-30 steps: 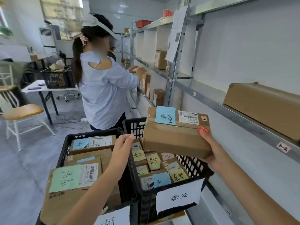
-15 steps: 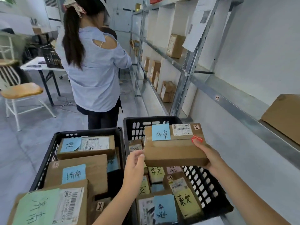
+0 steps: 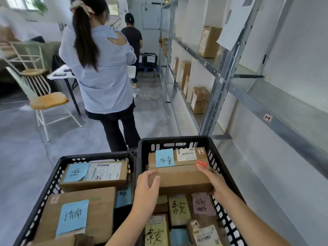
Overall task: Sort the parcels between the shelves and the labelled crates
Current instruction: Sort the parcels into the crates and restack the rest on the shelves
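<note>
A brown cardboard parcel (image 3: 182, 176) with a blue handwritten note and a white shipping label sits low inside the right black crate (image 3: 174, 140), over several smaller labelled parcels. My right hand (image 3: 212, 180) grips its right end, thumb on top by a red sticker. On the parcel's left front corner rests my left hand (image 3: 148, 187), fingers curled around it. The left black crate (image 3: 58, 167) holds larger brown parcels with blue notes.
Metal shelving (image 3: 221, 71) with several upright brown parcels runs along the right wall. A person in a pale blue shirt (image 3: 101, 68) stands just beyond the crates, back turned. Another person stands farther back. A wooden chair (image 3: 48, 100) and a table are at left.
The parcel has come down from above the right crate into it. My left hand has moved right from the crate divider onto the parcel's left corner. The view has tilted downward.
</note>
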{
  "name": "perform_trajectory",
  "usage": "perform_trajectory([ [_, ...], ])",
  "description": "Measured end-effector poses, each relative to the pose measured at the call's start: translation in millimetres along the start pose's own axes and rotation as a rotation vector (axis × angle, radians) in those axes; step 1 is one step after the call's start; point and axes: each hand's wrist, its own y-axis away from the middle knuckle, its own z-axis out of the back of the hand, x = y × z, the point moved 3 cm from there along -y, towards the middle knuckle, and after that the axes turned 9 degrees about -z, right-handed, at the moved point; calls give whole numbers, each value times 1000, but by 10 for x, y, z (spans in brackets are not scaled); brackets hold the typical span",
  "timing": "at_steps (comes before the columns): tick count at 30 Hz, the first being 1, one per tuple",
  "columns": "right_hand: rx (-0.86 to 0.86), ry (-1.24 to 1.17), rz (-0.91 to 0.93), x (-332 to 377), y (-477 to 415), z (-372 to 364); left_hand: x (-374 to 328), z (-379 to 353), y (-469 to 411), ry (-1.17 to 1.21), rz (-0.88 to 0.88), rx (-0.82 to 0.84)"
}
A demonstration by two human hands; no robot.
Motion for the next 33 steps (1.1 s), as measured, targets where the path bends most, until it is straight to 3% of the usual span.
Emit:
perform_trajectory([
  [11,-11,84,-43,-184,-570,-57,70,-170,-267,-101,1,-7],
  [15,-114,410,93,-57,-611,-74,78,-114,-285,-126,-14,-5],
  [19,-95,583,282,169,-509,-130,-14,-48,-278,-119,-31,26],
  [24,-254,799,488,255,-41,-201,-213,26,-239,-252,-159,95],
  [29,-205,1001,597,27,524,-243,-326,2,-105,-369,-296,204],
  [33,-311,1075,662,50,874,-189,-431,-13,-15,-507,-491,256],
])
